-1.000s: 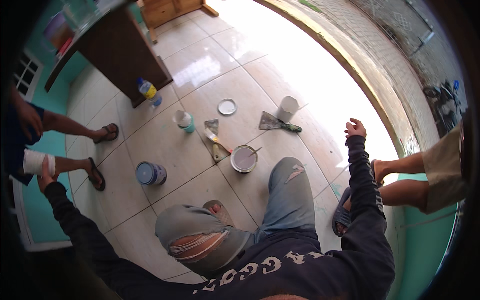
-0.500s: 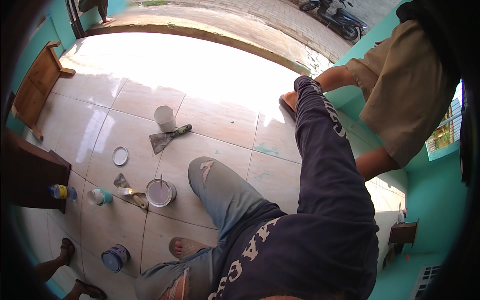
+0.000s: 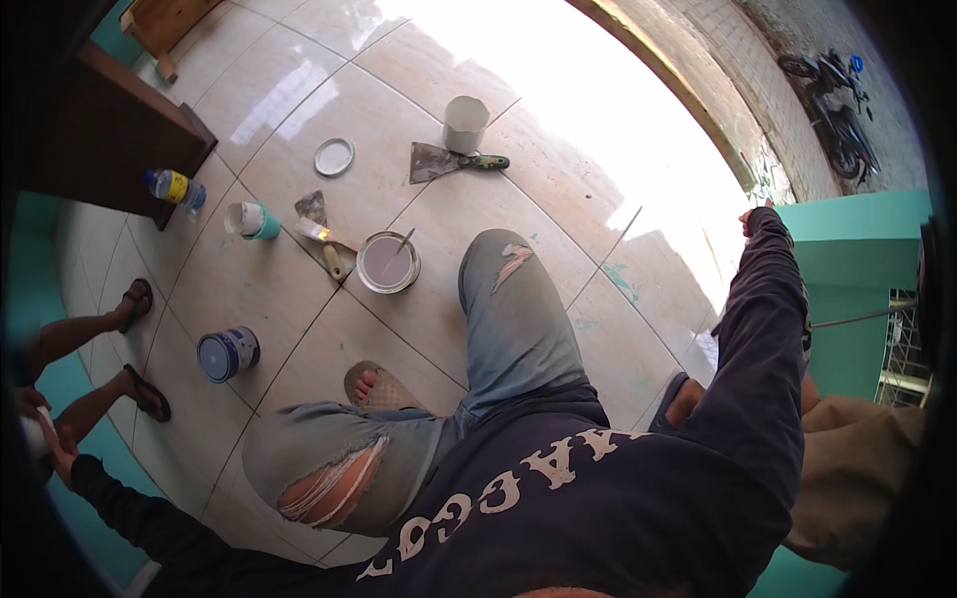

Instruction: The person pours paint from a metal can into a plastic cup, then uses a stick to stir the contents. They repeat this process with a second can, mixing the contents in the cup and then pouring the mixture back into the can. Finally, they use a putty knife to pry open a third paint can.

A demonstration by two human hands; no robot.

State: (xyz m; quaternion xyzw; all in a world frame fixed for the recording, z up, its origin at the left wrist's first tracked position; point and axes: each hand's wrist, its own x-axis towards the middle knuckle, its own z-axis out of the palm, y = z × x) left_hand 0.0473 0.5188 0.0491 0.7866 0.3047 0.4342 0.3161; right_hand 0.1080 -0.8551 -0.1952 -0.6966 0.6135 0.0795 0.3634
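Far to the left, my left hand point(image 3: 64, 454) touches a white object point(image 3: 43, 429) that another person's hand point(image 3: 32, 401) is also at. The dark rim hides part of both hands. On the right my arm stretches away, and my right hand point(image 3: 753, 215) looks small and curled; what it holds, if anything, cannot be made out. On the tiles before my knees stands an open paint can point(image 3: 387, 264) with greyish paint and a stick in it. Beside it lie a brush point(image 3: 319, 234) and a putty knife point(image 3: 337, 261). A wider scraper point(image 3: 449, 162) touches a pale cylindrical container point(image 3: 466, 122).
A closed blue can point(image 3: 227, 354), a teal cup point(image 3: 255, 220), a round lid point(image 3: 334, 156) and a bottle point(image 3: 177, 188) stand or lie on the tiles. Dark furniture point(image 3: 110, 140) is at the left. A person in khaki shorts point(image 3: 857, 468) stands close on my right; another's sandalled feet point(image 3: 147, 392) are left.
My view has turned left, so the floor things appear higher and further right. My left arm has come into view, reaching the white object. My right arm still stretches out.
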